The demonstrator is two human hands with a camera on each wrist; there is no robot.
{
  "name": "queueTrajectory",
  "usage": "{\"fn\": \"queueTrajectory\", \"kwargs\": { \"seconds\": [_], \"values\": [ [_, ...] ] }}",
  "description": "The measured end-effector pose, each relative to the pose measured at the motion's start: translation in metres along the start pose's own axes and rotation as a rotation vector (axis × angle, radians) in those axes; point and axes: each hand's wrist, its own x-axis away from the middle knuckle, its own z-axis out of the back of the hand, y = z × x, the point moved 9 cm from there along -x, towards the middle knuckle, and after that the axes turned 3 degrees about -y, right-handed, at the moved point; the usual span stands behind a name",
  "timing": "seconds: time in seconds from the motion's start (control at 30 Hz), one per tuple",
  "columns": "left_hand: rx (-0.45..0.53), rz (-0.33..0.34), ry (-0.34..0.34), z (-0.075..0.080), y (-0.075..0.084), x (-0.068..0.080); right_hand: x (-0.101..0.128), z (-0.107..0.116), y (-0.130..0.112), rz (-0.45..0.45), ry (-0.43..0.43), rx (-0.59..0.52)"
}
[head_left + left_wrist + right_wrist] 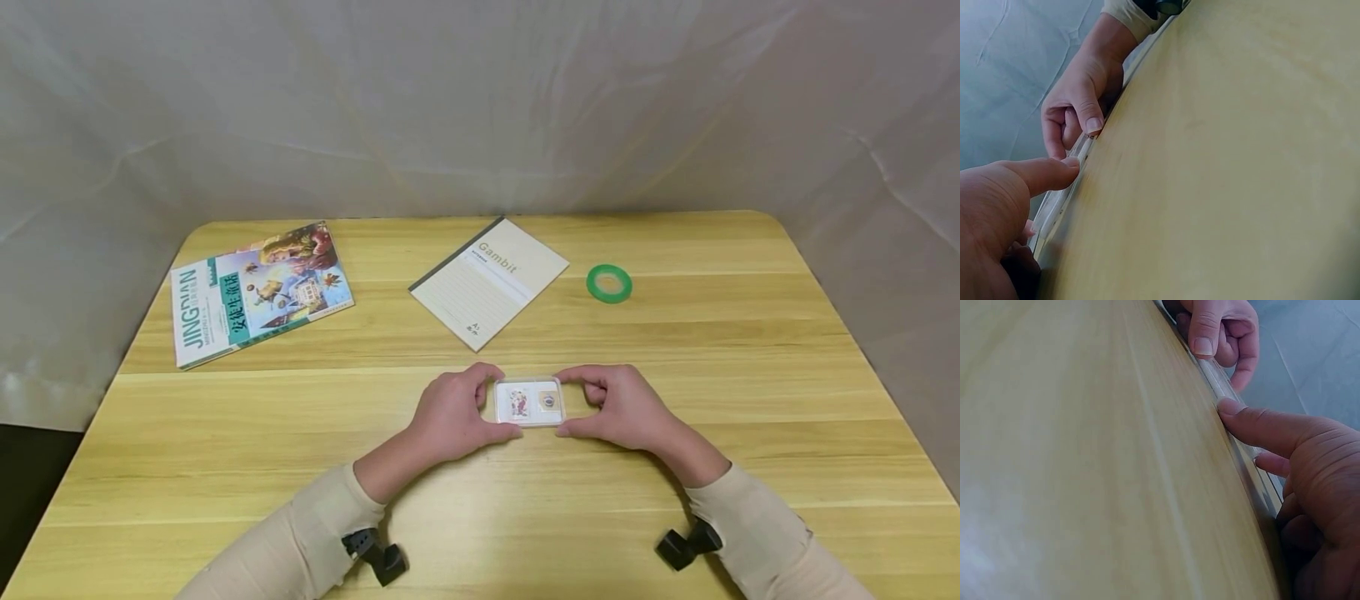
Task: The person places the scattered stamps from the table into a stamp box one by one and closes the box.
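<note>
A small flat rectangular case (535,403) with a clear rim lies in front of the person in the head view. Two small squares show on its white face, one with a reddish picture and one tan with a dark round mark. My left hand (455,415) pinches its left end, thumb along the near edge and index finger at the far edge. At the right end my right hand (628,407) grips it the same way. Both wrist views show the case edge-on, low over the wooden table, with the thumbs (1054,174) (1260,425) on its near side.
Behind the hands, a cream notebook (491,283) lies at an angle. A roll of green tape (609,283) rests to its right. An illustrated book (262,292) is at the far left of the wooden table (720,333). A grey cloth (480,108) hangs behind.
</note>
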Motion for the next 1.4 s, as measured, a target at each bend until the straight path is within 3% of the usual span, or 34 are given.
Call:
{"fn": "queueTrajectory", "kwargs": {
  "seconds": [0.5,0.97,1.4],
  "values": [
    [-0.037,0.011,-0.021,-0.0009,0.0,-0.0018,0.0023,0.0009,-0.0069,0.076,0.036,0.002],
    [-0.03,0.011,-0.058,-0.0011,0.0004,-0.0028,0.0016,-0.0019,-0.006,0.052,0.028,0.017],
    [0.018,-0.122,-0.109,0.002,0.0042,-0.002,0.0016,-0.0017,-0.0059,0.053,0.024,0.013]
  ]
}}
